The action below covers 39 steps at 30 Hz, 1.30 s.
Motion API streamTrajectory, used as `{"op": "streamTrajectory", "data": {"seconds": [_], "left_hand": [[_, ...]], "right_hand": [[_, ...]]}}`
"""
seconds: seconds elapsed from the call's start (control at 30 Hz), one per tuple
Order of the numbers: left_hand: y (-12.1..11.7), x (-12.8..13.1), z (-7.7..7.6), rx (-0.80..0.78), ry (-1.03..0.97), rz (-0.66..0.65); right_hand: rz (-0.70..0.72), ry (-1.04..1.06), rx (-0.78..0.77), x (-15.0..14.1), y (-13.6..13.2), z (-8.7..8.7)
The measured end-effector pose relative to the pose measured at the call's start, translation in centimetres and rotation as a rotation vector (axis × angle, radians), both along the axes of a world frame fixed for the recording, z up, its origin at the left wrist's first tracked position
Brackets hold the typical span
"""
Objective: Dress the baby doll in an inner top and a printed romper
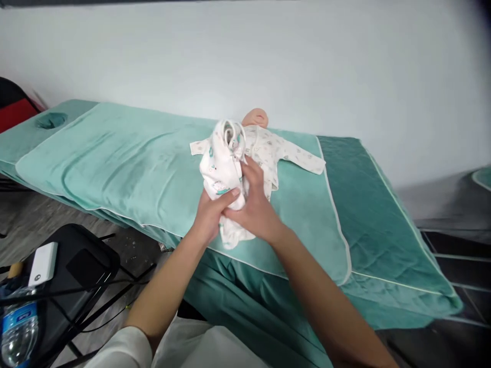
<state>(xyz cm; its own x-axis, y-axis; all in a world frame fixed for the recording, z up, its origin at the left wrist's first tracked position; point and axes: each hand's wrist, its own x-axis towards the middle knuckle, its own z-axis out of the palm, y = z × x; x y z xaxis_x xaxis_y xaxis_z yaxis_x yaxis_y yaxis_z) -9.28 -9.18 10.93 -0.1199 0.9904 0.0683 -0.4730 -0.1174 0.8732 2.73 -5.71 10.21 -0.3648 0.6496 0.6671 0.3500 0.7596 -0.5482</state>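
Between my two hands is a white baby garment [220, 171] with a green print, bunched up with its neck opening at the top. My left hand [210, 212] grips its lower left side, thumb across the front. My right hand [256, 202] is closed round its right side, fingers partly behind the cloth. Just beyond the garment lies a baby doll [256, 118], partly hidden by it. The doll is covered by a white patterned long-sleeved baby top [268, 148], its sleeves spread out to both sides.
A green massage bed [383, 204] with a light green cover [126, 153] stands against the white wall [245, 56]. A face hole [51, 120] is at its left end. At lower left, a black chair [90, 260] holds a white power bank [43, 263] and a water bottle [20, 329].
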Motion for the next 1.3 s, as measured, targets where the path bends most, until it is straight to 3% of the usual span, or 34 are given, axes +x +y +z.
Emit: {"op": "streamTrajectory", "data": {"seconds": [0.1, 0.2, 0.33, 0.4, 0.47, 0.57, 0.63, 0.73, 0.8, 0.87, 0.93, 0.97, 1.13, 1.3], "left_hand": [[1.2, 1.6, -0.1, 0.018, 0.029, -0.210], [1.6, 0.8, -1.4, 0.176, 0.322, -0.329], [0.9, -1.8, -5.1, 0.442, 0.837, -0.086], [0.3, -2.8, -7.4, 0.457, 1.012, -0.021], [-0.3, -3.2, -9.4, 0.471, 1.136, 0.016], [-0.7, -2.9, -10.9, 0.503, 1.200, 0.107], [-0.8, -2.7, -11.1, 0.520, 1.177, 0.166], [-0.8, -2.7, -10.6, 0.560, 1.125, 0.252], [-0.8, -2.7, -10.2, 0.597, 1.100, 0.295], [-0.9, -2.7, -10.0, 0.633, 1.102, 0.316], [-1.1, -2.6, -10.0, 0.661, 1.137, 0.333], [-1.2, -2.6, -10.1, 0.671, 1.161, 0.343], [-1.8, -2.5, -11.1, 0.679, 1.283, 0.331], [-2.2, -2.3, -11.5, 0.639, 1.254, 0.311]], "right_hand": [[-0.066, 0.029, 0.106, 3.1, 1.3, 0.9], [-0.113, -0.024, 0.167, 7.7, 1.5, 2.1], [-0.351, -0.122, 0.236, 15.6, 2.1, 2.1], [-0.510, -0.201, 0.154, 19.6, 3.3, 0.4], [-0.615, -0.292, 0.009, 22.7, 4.7, -2.4], [-0.686, -0.477, -0.405, 24.8, 6.2, -6.4], [-0.745, -0.530, -0.440, 24.4, 5.9, -7.6], [-0.762, -0.494, -0.128, 21.4, 3.4, -6.6], [-0.596, -0.411, -0.041, 18.1, 0.7, -5.3], [-0.324, -0.342, -0.088, 14.4, -1.9, -4.6], [-0.118, -0.320, -0.164, 11.2, -3.8, -4.7], [-0.079, -0.328, -0.169, 9.9, -4.4, -5.1], [-0.191, -0.376, -0.117, 6.9, -4.7, -7.3], [-0.210, -0.312, -0.084, 7.3, -4.4, -7.4]]}}
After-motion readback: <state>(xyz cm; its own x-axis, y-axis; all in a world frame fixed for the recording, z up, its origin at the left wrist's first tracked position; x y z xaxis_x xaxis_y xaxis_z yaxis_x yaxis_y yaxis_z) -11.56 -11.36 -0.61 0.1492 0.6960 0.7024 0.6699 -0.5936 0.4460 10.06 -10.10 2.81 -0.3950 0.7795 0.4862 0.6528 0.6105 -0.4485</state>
